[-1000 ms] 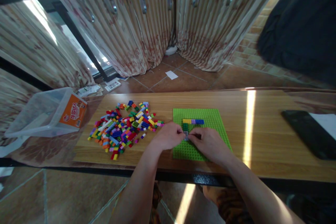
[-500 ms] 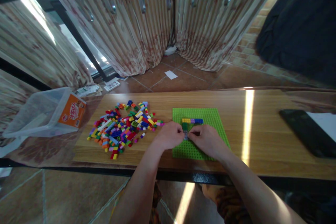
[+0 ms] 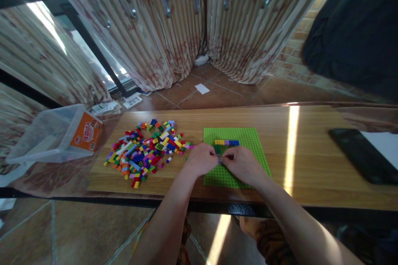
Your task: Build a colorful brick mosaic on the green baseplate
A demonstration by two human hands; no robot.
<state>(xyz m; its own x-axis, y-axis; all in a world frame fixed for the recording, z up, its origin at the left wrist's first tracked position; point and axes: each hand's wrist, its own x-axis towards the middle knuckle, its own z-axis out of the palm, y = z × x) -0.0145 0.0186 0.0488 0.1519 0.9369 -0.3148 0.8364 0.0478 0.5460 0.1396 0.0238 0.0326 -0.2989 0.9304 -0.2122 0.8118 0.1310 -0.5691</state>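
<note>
A light green studded baseplate lies on the wooden table. Across its upper half runs a row of yellow, purple and blue bricks, with a dark green brick below the row's left end. Just below that, a small greyish-blue brick is partly hidden by fingertips. My left hand pinches it from the left. From the other side, the thumb and forefinger of my right hand close on the same brick, the palm over the plate.
A wide pile of loose coloured bricks covers the table's left part. Farther left stands a clear plastic bin with an orange label. A black flat device and white paper lie at the right end.
Both hands stay at the same spot on the baseplate, fingers still pinched at the small brick. The whole view has shifted very slightly; nothing else has visibly moved.
</note>
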